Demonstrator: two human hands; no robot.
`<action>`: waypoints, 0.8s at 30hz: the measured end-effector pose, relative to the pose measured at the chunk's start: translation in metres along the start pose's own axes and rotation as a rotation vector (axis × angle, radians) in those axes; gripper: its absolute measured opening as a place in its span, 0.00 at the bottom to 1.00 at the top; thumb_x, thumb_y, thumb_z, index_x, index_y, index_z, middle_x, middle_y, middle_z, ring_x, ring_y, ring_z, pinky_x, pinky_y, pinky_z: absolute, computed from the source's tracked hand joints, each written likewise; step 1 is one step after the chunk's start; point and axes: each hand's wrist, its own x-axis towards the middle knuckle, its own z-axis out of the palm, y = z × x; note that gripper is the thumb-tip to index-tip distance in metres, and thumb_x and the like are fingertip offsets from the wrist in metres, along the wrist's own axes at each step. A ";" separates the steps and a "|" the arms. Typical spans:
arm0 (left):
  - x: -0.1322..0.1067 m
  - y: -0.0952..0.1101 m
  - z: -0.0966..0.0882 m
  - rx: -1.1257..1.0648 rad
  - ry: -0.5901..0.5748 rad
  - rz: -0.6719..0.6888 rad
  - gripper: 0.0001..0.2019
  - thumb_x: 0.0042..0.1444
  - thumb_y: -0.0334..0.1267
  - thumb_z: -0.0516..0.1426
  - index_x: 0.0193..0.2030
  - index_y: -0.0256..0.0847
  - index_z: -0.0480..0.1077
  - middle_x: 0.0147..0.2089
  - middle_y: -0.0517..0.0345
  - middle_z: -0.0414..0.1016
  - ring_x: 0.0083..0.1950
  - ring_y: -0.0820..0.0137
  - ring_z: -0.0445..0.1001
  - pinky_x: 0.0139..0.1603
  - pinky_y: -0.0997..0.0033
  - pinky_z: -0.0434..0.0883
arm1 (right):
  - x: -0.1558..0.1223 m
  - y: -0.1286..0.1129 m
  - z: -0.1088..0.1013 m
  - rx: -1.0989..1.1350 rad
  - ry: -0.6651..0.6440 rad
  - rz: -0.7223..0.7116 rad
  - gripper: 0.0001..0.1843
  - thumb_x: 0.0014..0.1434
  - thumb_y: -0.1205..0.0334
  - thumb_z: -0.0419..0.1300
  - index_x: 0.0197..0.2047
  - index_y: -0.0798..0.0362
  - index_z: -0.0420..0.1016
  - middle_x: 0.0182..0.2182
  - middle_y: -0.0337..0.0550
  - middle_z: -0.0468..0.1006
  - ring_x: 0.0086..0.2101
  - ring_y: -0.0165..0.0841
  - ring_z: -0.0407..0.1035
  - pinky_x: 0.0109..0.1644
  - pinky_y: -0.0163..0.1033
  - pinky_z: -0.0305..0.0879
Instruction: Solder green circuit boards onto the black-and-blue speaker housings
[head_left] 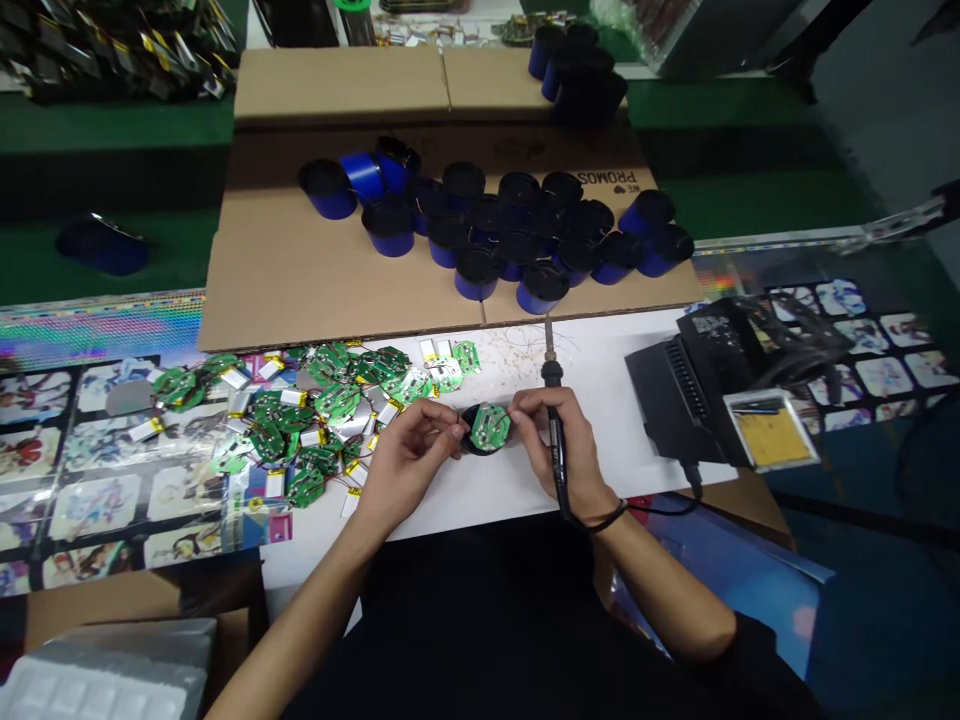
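Black clothing [480, 620] fills the foreground. Beyond it, the left grip [412, 455] holds a dark cup [469, 415]; the right grip [574, 450] grasps a soldering iron [556, 430], tip pointing away. Between both grips sits a green circuit board [491, 427], best kept steady, tip clear of fingers.

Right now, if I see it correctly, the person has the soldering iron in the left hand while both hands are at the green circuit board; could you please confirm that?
Not quite: the head view shows the soldering iron in the right hand, not the left hand. Both hands are indeed at the green circuit board.
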 end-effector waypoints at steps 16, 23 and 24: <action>-0.001 0.003 -0.007 0.670 -0.101 0.687 0.08 0.66 0.25 0.63 0.44 0.42 0.74 0.55 0.53 0.83 0.50 0.65 0.77 0.55 0.62 0.71 | 0.006 -0.009 -0.012 -0.172 -0.093 -0.246 0.14 0.69 0.72 0.61 0.54 0.46 0.74 0.47 0.46 0.85 0.47 0.40 0.81 0.52 0.49 0.79; 0.007 0.010 -0.010 0.672 -0.229 0.665 0.08 0.68 0.24 0.61 0.48 0.41 0.73 0.50 0.53 0.82 0.49 0.66 0.76 0.55 0.63 0.71 | -0.011 0.006 -0.043 0.193 0.358 0.064 0.19 0.72 0.44 0.59 0.59 0.45 0.72 0.30 0.35 0.76 0.23 0.30 0.69 0.23 0.35 0.62; 0.007 0.011 -0.010 0.668 -0.228 0.662 0.09 0.67 0.24 0.61 0.48 0.41 0.73 0.49 0.54 0.82 0.49 0.66 0.76 0.55 0.63 0.71 | -0.014 0.009 -0.048 0.188 0.386 0.090 0.18 0.71 0.45 0.61 0.57 0.45 0.73 0.31 0.35 0.77 0.23 0.29 0.70 0.24 0.35 0.64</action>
